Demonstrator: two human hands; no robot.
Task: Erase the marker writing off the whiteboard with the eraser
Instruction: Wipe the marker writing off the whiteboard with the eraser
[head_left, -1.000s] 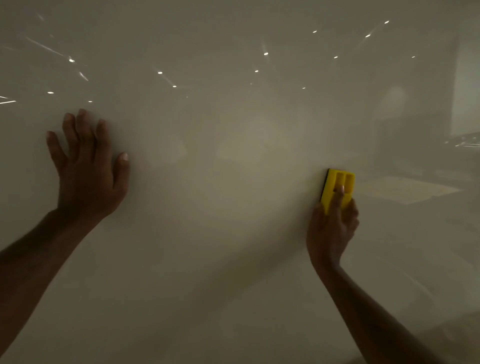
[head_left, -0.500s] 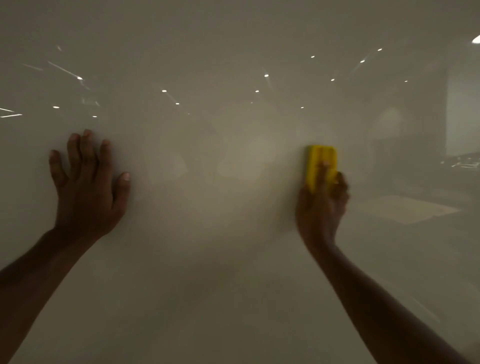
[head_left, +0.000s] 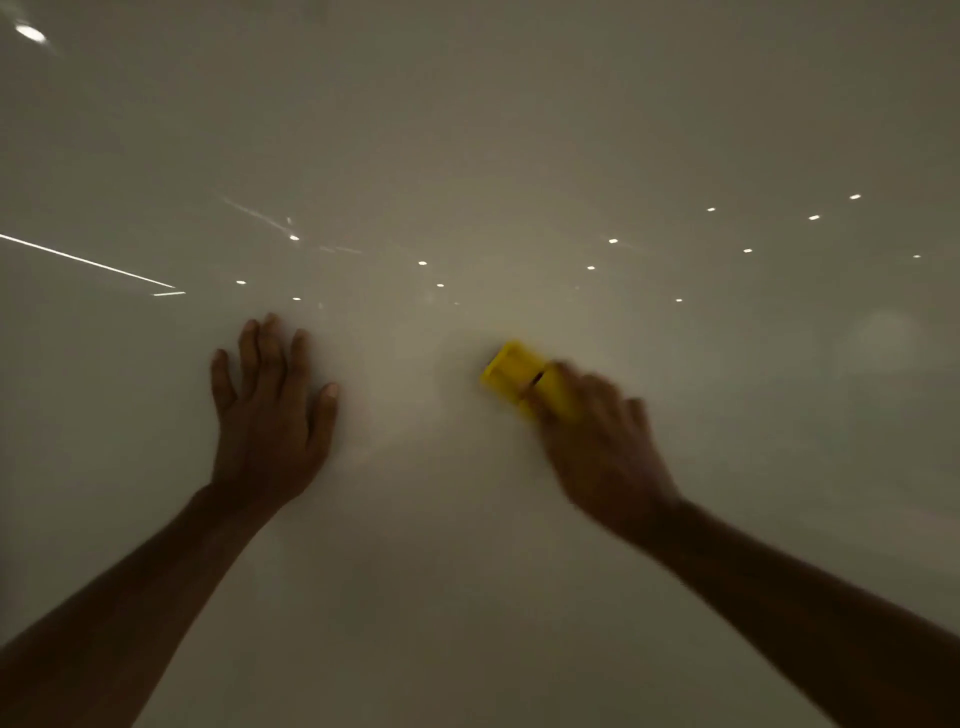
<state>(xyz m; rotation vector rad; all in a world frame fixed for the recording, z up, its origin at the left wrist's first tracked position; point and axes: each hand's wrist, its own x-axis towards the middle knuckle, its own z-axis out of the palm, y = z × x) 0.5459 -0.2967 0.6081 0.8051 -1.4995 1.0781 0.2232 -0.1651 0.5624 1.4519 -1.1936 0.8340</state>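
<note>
- Basically: right hand (head_left: 602, 447) clamps the yellow eraser (head_left: 519, 376), flat on the whiteboard (head_left: 467, 130), at 3 o'clock of the left hand (head_left: 270, 415).
- Left hand is spread, palm braced on board.
- Eraser looks light and rigid; best gripped by its long sides.
- No writing visible.

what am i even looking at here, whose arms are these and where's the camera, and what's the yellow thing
There is no machine here. The camera is worn on a person's head and looks forward and down, so the two bare arms reaching in from the bottom are that person's own.

The big pale, glossy surface filling the picture is a whiteboard. The small bright dots and streaks on it are reflected lights, not writing. No marker writing shows clearly in this dim picture.

The left hand lies flat and open against the board, fingers spread. The right hand grips a yellow eraser, tilted, against the board. That hand and the eraser are blurred, which suggests a wiping stroke.
</note>
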